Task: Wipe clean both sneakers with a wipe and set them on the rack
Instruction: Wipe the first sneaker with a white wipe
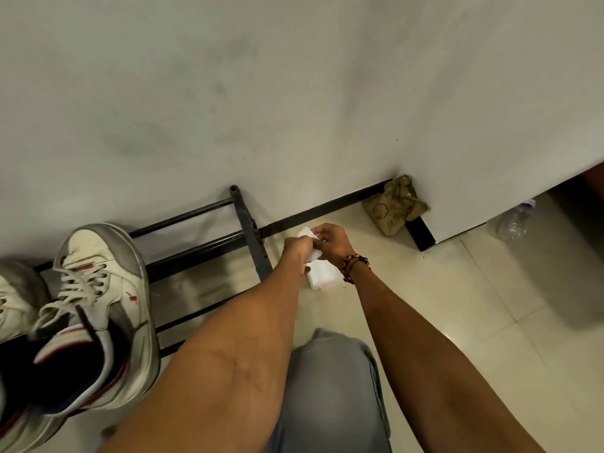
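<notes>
Two worn white and grey sneakers stand on the black metal rack (248, 223) at the left: one sneaker (101, 315) in full view, the other sneaker (13, 299) cut off by the left edge. Low over the floor to the right of the rack, my left hand (295, 248) and my right hand (333, 240) both pinch a white wipe (307, 232). Under the hands a white pack of wipes (322, 279) lies on the tiles, partly hidden by my wrists.
A grey wall rises behind the rack. A crumpled brown bag (394, 207) sits in the wall corner. A clear plastic bottle (513, 222) lies at the right. My knee in grey trousers (330, 387) fills the lower middle.
</notes>
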